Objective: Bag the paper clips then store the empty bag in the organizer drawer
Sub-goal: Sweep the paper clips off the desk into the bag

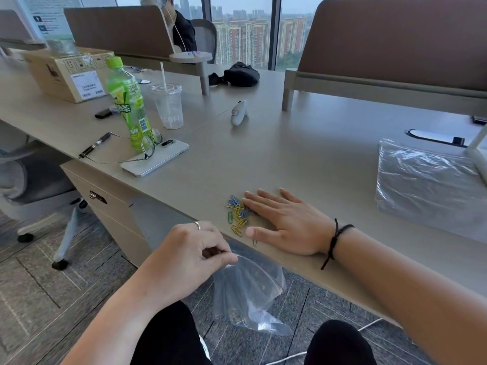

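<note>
A small heap of coloured paper clips (237, 213) lies at the desk's front edge, with one stray clip (254, 242) right at the rim. My right hand (283, 222) lies flat on the desk, fingers straight, its fingertips touching the heap from the right. Below the desk edge my left hand (192, 255) pinches the rim of a clear plastic bag (250, 293), which hangs open just under the clips; a few clips show at its bottom. A second clear bag (427, 180) lies flat on the desk at the right.
A phone (155, 159), glasses, a pen (95, 144), a green bottle (129, 104) and a plastic cup (168, 106) stand at the left. A white controller (238, 113) lies mid-desk. A drawer unit (105, 204) sits under the desk at the left, beside an office chair.
</note>
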`<control>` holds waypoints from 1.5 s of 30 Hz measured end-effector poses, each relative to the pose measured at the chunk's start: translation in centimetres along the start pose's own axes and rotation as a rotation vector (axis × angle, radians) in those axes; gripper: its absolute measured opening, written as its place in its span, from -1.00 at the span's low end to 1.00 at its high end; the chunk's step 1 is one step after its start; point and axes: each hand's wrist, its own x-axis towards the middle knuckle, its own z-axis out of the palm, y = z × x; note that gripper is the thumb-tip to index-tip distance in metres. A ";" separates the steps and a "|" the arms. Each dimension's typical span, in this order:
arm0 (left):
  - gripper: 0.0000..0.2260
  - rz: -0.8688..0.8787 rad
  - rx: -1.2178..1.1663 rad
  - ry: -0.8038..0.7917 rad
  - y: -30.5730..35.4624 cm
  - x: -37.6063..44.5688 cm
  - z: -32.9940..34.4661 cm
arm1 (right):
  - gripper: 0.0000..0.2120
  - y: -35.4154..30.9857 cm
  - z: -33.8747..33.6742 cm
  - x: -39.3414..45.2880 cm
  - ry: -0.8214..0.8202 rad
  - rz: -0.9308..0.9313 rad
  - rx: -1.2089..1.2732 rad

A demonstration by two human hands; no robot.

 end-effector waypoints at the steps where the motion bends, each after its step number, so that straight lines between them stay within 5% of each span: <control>1: -0.92 0.005 0.002 0.002 0.0 0.0 0.0 | -0.17 -0.2 0.0 -0.2 -0.003 -0.018 -0.002; 20: -0.84 0.019 0.013 0.012 -0.3 0.2 -0.2 | -0.18 -4.4 0.8 -7.2 -0.096 -0.196 0.020; 24: -0.85 0.008 0.032 0.014 -0.4 0.2 -0.3 | -0.14 -2.6 0.4 -4.5 -0.003 -0.101 0.169; 31: -0.92 -0.012 0.025 0.023 -0.3 0.2 -0.3 | -0.07 -0.5 -0.4 2.5 -0.001 0.054 0.069; 45: -0.87 0.011 0.020 0.019 -0.7 0.1 -0.9 | -0.35 -2.7 0.5 0.7 -0.029 -0.267 0.002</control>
